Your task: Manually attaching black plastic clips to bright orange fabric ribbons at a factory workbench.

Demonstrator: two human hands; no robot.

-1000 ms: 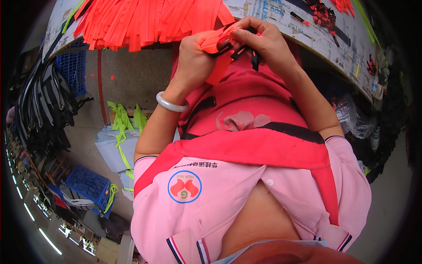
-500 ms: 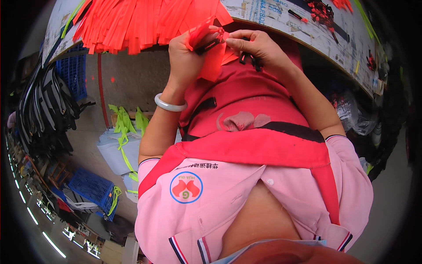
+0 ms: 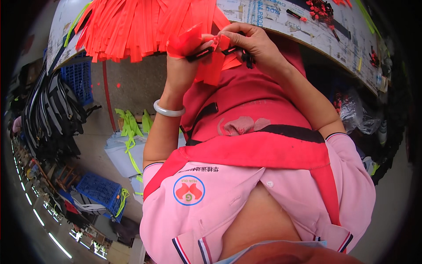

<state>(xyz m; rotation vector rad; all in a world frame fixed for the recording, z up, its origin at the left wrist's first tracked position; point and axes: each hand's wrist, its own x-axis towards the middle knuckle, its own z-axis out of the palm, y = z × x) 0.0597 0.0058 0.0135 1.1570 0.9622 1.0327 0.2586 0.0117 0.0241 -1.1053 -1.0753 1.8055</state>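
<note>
Just past the front edge of the table, my two hands meet over my lap. My left hand is closed on an orange-red strip, which looks like zipper tape and hangs below the fingers. A black zipper pull sticks out beside its thumb. My right hand pinches at a small red piece at the strip's end, with another black pull just under its fingertips. Several more black pulls hang from its curled fingers. The exact join between strip and red piece is too small to make out.
A thick pile of orange-red strips overhangs the white table at the left. Red and black zipper pulls lie heaped at the far right. Black-grey straps hang at the left, near a blue crate; yellow-green strips lie lower.
My left hand has dropped slightly and turned, showing more of the black pull beside its thumb. My right hand has shifted a little left, and a second pull now shows under its fingertips.
</note>
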